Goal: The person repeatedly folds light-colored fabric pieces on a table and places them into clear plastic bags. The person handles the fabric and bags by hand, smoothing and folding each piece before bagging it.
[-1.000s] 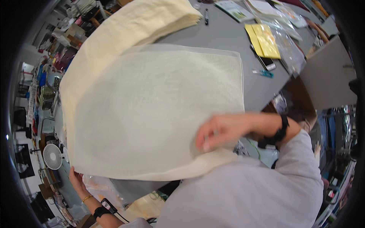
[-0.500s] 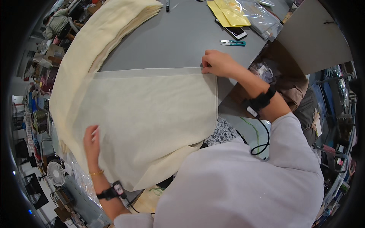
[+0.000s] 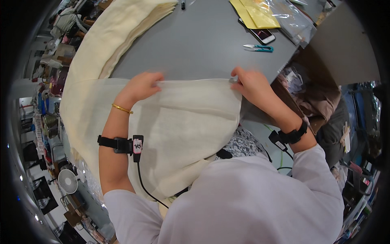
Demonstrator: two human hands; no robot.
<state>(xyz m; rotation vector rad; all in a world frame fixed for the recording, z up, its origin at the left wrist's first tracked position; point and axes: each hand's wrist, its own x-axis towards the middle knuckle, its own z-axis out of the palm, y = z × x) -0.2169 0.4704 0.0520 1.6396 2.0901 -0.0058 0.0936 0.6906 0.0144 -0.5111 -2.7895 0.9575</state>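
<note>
A sheer cream cloth [image 3: 183, 126] is spread over the near part of the grey table, its near side hanging over the edge toward my lap. My left hand [image 3: 142, 86] pinches the cloth's far edge near its middle, thumb and finger closed on it. At the far right corner my right hand [image 3: 251, 83] grips the same edge, its fingers slightly blurred. Between the two hands the edge runs nearly straight, and a soft crease crosses the cloth below it. A thick folded stack of cream fabric [image 3: 105, 38] curves along the left, partly under the sheer cloth.
On the grey table [image 3: 191, 49] lie teal-handled thread snips [image 3: 258, 48], a phone [image 3: 265, 36] partly under yellow packets [image 3: 254, 14], clear plastic bags [image 3: 294, 24] and a black pen [image 3: 183, 4]. An open cardboard box [image 3: 284, 95] stands off the right edge. A white fan [image 3: 68, 181] is at far left.
My left hand has moved up and right from the cloth's lower left to its far edge. My right hand stays at the corner. The cloth has creased, and the view has shifted slightly.
</note>
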